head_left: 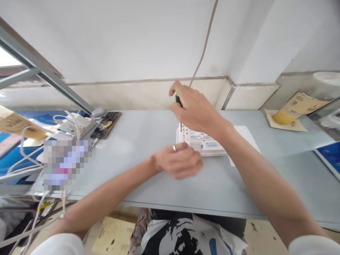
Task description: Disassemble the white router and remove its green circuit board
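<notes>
R hand (198,108) pinches screwdriver (178,101) approx. upright at L end of white device (209,151) on table (143,132), L hand (180,161) curled nr its front edge, can't tell if gripping — unsteadied, device could skid & tip slip.

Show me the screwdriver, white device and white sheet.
Screwdriver (178,101), head view: black part of handle.
White device (210,144), head view: label on its face.
White sheet (245,134), head view: its uncovered far part.
</notes>
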### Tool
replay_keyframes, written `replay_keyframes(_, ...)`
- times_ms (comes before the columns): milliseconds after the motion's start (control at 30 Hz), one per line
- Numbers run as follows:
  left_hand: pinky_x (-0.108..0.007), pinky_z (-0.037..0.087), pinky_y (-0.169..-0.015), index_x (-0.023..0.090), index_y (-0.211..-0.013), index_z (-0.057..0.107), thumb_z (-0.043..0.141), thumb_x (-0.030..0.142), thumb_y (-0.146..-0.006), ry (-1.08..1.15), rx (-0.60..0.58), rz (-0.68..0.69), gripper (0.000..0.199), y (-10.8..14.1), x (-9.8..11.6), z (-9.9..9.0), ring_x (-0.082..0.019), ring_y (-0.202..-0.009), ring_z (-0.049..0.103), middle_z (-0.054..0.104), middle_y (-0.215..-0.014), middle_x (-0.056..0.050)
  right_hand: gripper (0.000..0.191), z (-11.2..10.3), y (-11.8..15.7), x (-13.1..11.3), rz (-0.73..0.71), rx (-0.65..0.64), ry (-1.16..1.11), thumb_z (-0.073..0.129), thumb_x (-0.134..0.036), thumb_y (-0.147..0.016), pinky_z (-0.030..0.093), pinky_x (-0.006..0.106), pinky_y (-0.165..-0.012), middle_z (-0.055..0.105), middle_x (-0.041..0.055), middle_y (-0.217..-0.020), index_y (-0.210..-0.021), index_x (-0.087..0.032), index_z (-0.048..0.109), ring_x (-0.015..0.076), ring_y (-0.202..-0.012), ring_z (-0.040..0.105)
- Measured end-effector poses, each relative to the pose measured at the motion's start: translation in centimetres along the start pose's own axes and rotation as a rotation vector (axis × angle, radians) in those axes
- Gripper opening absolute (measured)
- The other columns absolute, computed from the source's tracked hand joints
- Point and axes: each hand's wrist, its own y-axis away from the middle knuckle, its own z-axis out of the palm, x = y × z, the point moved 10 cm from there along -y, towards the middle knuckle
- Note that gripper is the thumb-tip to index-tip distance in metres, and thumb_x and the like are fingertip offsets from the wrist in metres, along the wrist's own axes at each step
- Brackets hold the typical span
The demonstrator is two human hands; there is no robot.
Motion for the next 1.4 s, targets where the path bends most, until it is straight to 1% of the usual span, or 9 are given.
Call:
replay_keyframes(100,-0.034,0.047,-0.052,0.027,-0.093,0.058,0.066,0.014,-0.085,-0.147,0.247,0.278,0.017,0.3,1.3,-2.8,-0.018,-0.065,0.059,0.066,-0.077,-0.001,0.019,0.2,0.1,-0.1,0.003,-0.033,0.043,0.049,-0.022,-0.093,0.036,0.034,-0.066,0.059,0.0031,-0.082,-0.111,-0.023,0.056,0.0193,-0.066,0.049)
replay_keyframes(167,-0.035,0.048,-0.061,0.024,-0.101,0.055,0.06,0.011,-0.087,-0.191,0.407,0.158,0.019,0.5,0.1,-4.9,-0.018,-0.071,0.057,0.064,-0.081,-0.003,0.018,0.7,-0.1,0.1,-0.005,-0.055,0.081,0.055,-0.03,-0.097,0.036,0.036,-0.068,0.057,0.0016,-0.076,-0.113,-0.023,0.056,0.0208,-0.068,0.051)
replay_keyframes(267,-0.035,0.047,-0.069,0.025,-0.107,0.051,0.057,0.014,-0.094,-0.045,0.464,-0.156,0.018,1.1,-3.4,-5.7,-0.017,-0.075,0.052,0.059,-0.088,-0.002,0.023,1.3,-0.1,-0.1,-0.083,-0.065,0.047,0.054,-0.026,-0.097,0.037,0.036,-0.071,0.059,0.0018,-0.08,-0.121,-0.026,0.055,0.0214,-0.072,0.053)
replay_keyframes(433,-0.029,0.052,-0.073,0.028,-0.118,0.046,0.065,0.017,-0.087,0.281,0.307,-0.608,0.038,3.7,-9.4,-1.5,-0.015,-0.093,0.058,0.053,-0.112,-0.004,0.044,0.8,0.9,-1.5,-0.245,-0.058,0.07,0.052,-0.012,-0.084,0.036,0.035,-0.067,0.061,0.0085,-0.125,-0.125,-0.028,0.058,0.0191,-0.08,0.054)
replay_keyframes(600,-0.025,0.052,-0.07,0.025,-0.114,0.049,0.064,0.01,-0.08,0.411,0.171,-0.885,0.04,5.8,-12.6,1.8,-0.014,-0.095,0.059,0.054,-0.12,-0.005,0.028,1.2,0.9,-1.3,-0.289,-0.02,0.165,0.054,-0.029,-0.097,0.034,0.034,-0.066,0.064,0.0082,-0.113,-0.124,-0.026,0.058,0.0205,-0.079,0.053)
replay_keyframes(700,-0.024,0.051,-0.068,0.023,-0.109,0.053,0.06,0.004,-0.078,0.373,0.138,-0.885,0.037,5.5,-12.4,1.8,-0.012,-0.089,0.06,0.057,-0.119,-0.005,0.028,1.8,0.5,-0.6,-0.285,0.005,0.153,0.049,-0.041,-0.105,0.037,0.034,-0.07,0.065,0.0083,-0.107,-0.127,-0.026,0.057,0.0219,-0.082,0.056)
replay_keyframes(800,-0.025,0.05,-0.068,0.022,-0.102,0.058,0.058,0.004,-0.08,0.35,0.102,-0.852,0.029,5.0,-11.8,1.7,-0.012,-0.085,0.061,0.063,-0.11,-0.004,0.026,1.4,0.1,0.0,-0.252,0.029,0.114,0.046,-0.034,-0.106,0.041,0.037,-0.076,0.066,0.008,-0.107,-0.128,-0.027,0.059,0.0232,-0.086,0.059)
replay_keyframes(1100,-0.028,0.055,-0.077,0.023,-0.104,0.07,0.065,0.016,-0.088,0.401,0.06,-0.725,0.018,3.7,-10.0,1.3,-0.015,-0.092,0.065,0.069,-0.106,-0.004,0.012,-5.0,0.4,0.7,-0.163,0.228,0.041,0.059,-0.028,-0.098,0.05,0.041,-0.084,0.07,0.0047,-0.089,-0.107,-0.031,0.066,0.025,-0.086,0.064)
replay_keyframes(1400,-0.032,0.056,-0.073,0.022,-0.092,0.077,0.069,0.03,-0.097,0.334,0.053,-0.619,0.012,3.0,-8.9,1.2,-0.018,-0.088,0.064,0.071,-0.095,-0.006,0.013,-7.6,0.9,0.3,-0.195,0.326,0.029,0.062,-0.021,-0.093,0.048,0.036,-0.082,0.066,0.0031,-0.082,-0.104,-0.025,0.068,0.0193,-0.078,0.06)
